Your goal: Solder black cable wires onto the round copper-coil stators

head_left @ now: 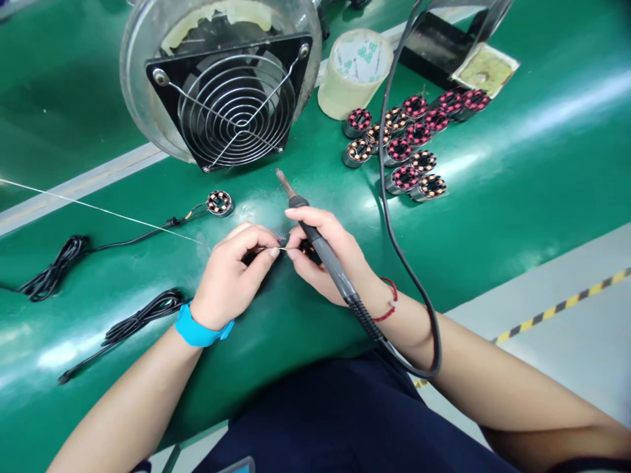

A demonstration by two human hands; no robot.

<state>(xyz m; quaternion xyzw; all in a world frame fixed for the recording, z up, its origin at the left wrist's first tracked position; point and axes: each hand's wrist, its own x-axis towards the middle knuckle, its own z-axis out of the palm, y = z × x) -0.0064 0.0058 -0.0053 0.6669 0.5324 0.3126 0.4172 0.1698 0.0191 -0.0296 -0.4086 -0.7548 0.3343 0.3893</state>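
Note:
My right hand (332, 253) is closed around a soldering iron (328, 259), whose tip points up and away from me. Its thumb and fingertips also pinch near a thin yellow wire, and a dark motor stator (309, 249) is partly hidden under them. Meeting it at the wire, my left hand (239, 269) pinches the end of a black cable (142, 318) that lies bundled below the wrist. To the left, another stator (219, 203) sits joined to a second bundled cable (54, 266). A strand of solder wire (98, 210) stretches in from the left edge.
A fan with a wire guard (241, 108) stands at the back. Beside it are a roll of clear tape (352, 72), several stators (404, 150) in a cluster and a soldering stand with a yellow sponge (486, 69). The iron's cord (389, 197) loops over my right forearm.

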